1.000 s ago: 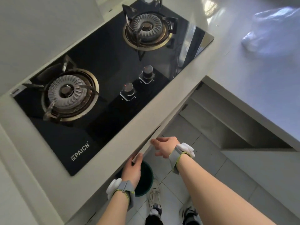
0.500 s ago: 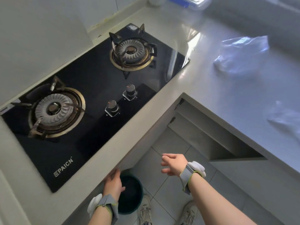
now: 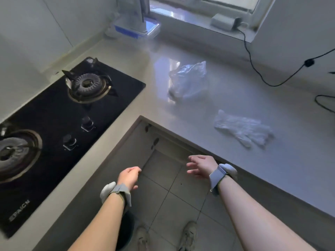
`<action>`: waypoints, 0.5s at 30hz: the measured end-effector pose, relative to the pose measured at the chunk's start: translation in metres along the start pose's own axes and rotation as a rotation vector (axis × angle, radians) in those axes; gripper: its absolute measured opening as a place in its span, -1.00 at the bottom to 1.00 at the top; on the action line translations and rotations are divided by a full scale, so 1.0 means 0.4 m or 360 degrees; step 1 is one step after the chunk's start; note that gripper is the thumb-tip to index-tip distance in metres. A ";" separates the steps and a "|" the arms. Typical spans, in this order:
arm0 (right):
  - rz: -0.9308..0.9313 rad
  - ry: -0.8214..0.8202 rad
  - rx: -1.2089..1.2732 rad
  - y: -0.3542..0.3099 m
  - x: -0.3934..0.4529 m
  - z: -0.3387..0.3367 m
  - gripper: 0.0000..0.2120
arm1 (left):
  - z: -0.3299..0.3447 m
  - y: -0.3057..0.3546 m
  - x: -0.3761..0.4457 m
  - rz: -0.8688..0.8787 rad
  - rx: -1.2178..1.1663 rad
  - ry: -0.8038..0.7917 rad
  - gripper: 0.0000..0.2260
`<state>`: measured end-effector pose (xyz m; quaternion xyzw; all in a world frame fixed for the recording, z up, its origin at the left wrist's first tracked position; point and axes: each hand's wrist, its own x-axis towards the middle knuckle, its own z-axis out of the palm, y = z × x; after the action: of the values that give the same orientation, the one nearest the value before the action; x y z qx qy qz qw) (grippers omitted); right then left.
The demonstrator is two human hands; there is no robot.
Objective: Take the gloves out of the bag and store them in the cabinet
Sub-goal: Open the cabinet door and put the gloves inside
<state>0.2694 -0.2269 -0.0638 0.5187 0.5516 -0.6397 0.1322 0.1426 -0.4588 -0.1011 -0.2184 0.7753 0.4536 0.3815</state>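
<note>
Pale L-shaped bench (image 3: 226,109) wrapping round the corner of the kitchen, glossy and catching window light; set into its left run, a black glass hob (image 3: 54,142) with two gas burners and two knobs, blurred by camera motion; below the bench edge, grey cabinet fronts (image 3: 126,160) meeting in the inner corner, and a tiled floor (image 3: 172,196) between them; on the far bench near the window, a blue-and-white container (image 3: 137,28), too blurred to identify further; on the sill, a small grey box (image 3: 223,21) with a black cable (image 3: 253,69) trailing down across the wall and bench; lying in the middle of the right run, a crumpled clear plastic bag (image 3: 188,78), well apart from the hob; nearer the front edge and apart from the bag, the translucent white gloves (image 3: 243,129), flat on the bench, fingers pointing right and forward; over the floor, in front of the cabinets, left hand (image 3: 128,177) with fingers loosely curled, grip empty, grey band at the wrist; right hand (image 3: 201,165) just off the bench edge, fingers spread and relaxed, grip wide and empty, well short of the gloves; at the bottom, two pale shoes (image 3: 188,234) on the tiles beside a dark round bin (image 3: 125,230).
</note>
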 end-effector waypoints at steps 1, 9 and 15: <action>0.0003 0.0012 0.0040 -0.007 -0.014 -0.054 -0.72 | 0.046 0.052 -0.039 0.0091 0.0039 -0.0049 -0.85; -0.0008 0.0178 0.0309 -0.025 -0.122 -0.364 -0.70 | 0.367 0.313 -0.318 0.0660 0.0315 -0.0494 -0.84; -0.0074 0.0319 0.0565 -0.004 -0.191 -0.516 -0.72 | 0.561 0.390 -0.448 0.1104 0.0702 -0.0677 -0.82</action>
<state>0.4080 -0.0832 0.0293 0.5820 0.4525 -0.6749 -0.0315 0.2340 -0.1878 0.0572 0.2383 0.7849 0.4135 0.3952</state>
